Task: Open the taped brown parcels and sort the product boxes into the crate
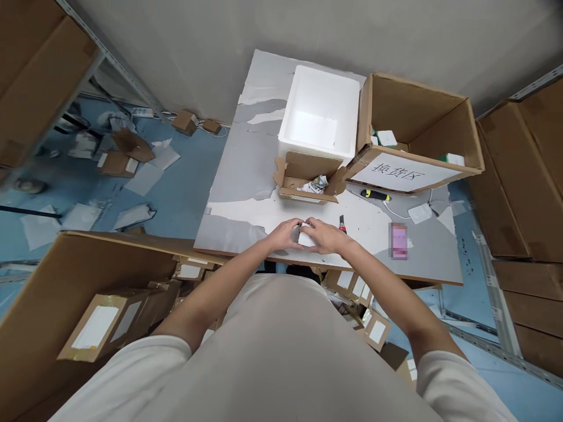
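Near the table's front edge, my left hand and my right hand are both closed around a small white box, one from each side. A dark grey part shows at its left side, and my fingers hide much of the rest. Just beyond my right hand lies a red and black utility knife. Behind my hands stands an open small cardboard box with crumpled printed paper inside.
A white foam box and a large open carton holding several small boxes stand at the back. A yellow and black tool and a blurred pink rectangle lie right. Another large carton with parcels stands at lower left.
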### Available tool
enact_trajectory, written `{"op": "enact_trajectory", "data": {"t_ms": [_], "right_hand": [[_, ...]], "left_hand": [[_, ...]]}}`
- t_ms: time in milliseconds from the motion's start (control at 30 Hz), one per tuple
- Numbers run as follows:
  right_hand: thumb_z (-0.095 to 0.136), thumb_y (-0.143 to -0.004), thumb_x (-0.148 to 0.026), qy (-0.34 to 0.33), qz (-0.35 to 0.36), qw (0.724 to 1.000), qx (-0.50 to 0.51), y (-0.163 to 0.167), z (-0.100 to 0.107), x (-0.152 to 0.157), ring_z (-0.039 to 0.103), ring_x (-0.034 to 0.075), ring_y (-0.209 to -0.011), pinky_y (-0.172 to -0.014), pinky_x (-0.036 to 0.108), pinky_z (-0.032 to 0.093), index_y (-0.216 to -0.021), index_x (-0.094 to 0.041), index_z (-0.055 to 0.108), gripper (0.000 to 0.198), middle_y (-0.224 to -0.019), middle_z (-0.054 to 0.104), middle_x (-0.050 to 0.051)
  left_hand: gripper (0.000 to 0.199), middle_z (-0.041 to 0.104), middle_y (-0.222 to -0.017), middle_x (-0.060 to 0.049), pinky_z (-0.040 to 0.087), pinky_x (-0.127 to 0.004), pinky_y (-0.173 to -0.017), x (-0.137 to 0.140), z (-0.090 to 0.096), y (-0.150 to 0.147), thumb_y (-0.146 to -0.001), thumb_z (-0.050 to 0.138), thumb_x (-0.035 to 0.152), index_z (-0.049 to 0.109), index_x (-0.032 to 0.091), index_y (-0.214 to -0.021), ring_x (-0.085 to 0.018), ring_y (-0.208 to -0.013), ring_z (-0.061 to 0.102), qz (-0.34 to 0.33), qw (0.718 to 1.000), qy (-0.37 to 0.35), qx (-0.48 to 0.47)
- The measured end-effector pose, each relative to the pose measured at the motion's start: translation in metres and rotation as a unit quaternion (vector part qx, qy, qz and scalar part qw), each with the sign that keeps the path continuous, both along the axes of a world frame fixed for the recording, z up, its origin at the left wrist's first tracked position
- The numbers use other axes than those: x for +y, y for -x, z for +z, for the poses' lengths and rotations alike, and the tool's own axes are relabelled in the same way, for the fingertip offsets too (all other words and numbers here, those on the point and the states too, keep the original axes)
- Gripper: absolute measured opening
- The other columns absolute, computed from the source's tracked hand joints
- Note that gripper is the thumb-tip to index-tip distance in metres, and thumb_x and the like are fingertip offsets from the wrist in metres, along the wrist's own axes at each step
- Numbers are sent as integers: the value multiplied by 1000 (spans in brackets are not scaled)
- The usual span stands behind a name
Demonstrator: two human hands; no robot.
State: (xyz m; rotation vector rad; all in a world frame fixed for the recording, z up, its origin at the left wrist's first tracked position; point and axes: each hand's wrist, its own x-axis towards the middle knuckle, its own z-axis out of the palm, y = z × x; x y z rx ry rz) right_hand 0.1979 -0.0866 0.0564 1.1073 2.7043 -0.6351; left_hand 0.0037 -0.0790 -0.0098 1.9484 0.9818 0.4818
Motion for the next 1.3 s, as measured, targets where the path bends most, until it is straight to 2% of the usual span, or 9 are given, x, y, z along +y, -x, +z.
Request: {"op": "enact_trajectory", "data": {"t_ms": [133, 233, 333, 467, 567, 733, 900, 1100, 1300], "right_hand": [[75, -66, -36, 0, 27, 999, -38, 8, 1, 12, 53, 25, -95, -72, 33, 48, -116, -20, 50, 58, -113, 46, 11], [68, -71, -33, -23, 19, 1000, 11, 1, 9, 10, 53, 25, -94, -74, 35, 48, -111, -17, 51, 46, -110, 48, 12], [55, -79, -25, -83, -45, 992, 82, -23, 10, -9, 50, 28, -107, -88, 41, 45, -107, -17, 54, 29, -117, 50, 15], [46, -83, -18, -164, -153, 972, 72, -50, -8, -44, 37, 33, -128, -105, 60, 24, -113, -18, 56, 31, -128, 50, 15], [41, -86, -13, -166, -156, 972, 60, -40, -17, -56, 41, 28, -127, -109, 59, 16, -121, -21, 54, 38, -128, 53, 12], [43, -91, -21, -145, -156, 977, 15, -2, -6, -51, 50, 29, -110, -107, 68, 4, -122, -21, 54, 33, -108, 61, 12], [41, -91, -18, -121, -96, 988, 22, -5, -8, -61, 54, 23, -91, -110, 57, 18, -102, -20, 64, 25, -92, 62, 8], [39, -87, -8, -108, -136, 984, 41, -17, -9, -56, 56, 23, -99, -109, 51, 23, -112, -21, 64, 38, -112, 65, 9], [44, -86, -8, -71, -127, 989, 23, -15, -1, -49, 57, 23, -97, -104, 50, 27, -111, -24, 67, 38, -109, 69, 7]], "left_hand": [[70, 61, -116, -9, 46, -38, -93, -1, 2, -4, -55, 82, 37, 51, 18, -115, -27, -108, 59, 3, 1000, -8, -5], [61, 63, -110, -7, 47, -37, -89, -2, 2, -4, -59, 79, 36, 52, 18, -111, -25, -103, 60, 17, 1000, -12, -9], [64, 62, -110, -7, 47, -36, -88, -3, 0, 4, -57, 80, 35, 51, 18, -112, -25, -101, 60, 42, 999, -17, 4], [67, 60, -112, -7, 47, -37, -89, -7, -3, 10, -57, 80, 35, 50, 19, -114, -25, -103, 59, 62, 998, -8, 16], [70, 59, -115, -8, 47, -37, -92, -10, -6, 7, -57, 81, 36, 49, 19, -117, -26, -106, 58, 60, 998, -9, 6], [75, 57, -120, -10, 45, -38, -97, -12, -13, -1, -58, 80, 38, 46, 18, -121, -26, -110, 56, 61, 998, -22, 0], [75, 56, -122, -10, 45, -37, -98, -11, -15, -5, -58, 77, 27, 45, 16, -125, -26, -112, 56, 64, 998, -24, -2], [73, 57, -120, -10, 46, -39, -95, -10, -13, -8, -59, 78, 35, 46, 18, -123, -26, -111, 57, 46, 999, -14, -11], [72, 56, -120, -10, 45, -39, -95, -11, -13, -9, -60, 77, 33, 46, 19, -124, -27, -111, 56, 57, 998, -14, -12]]}}
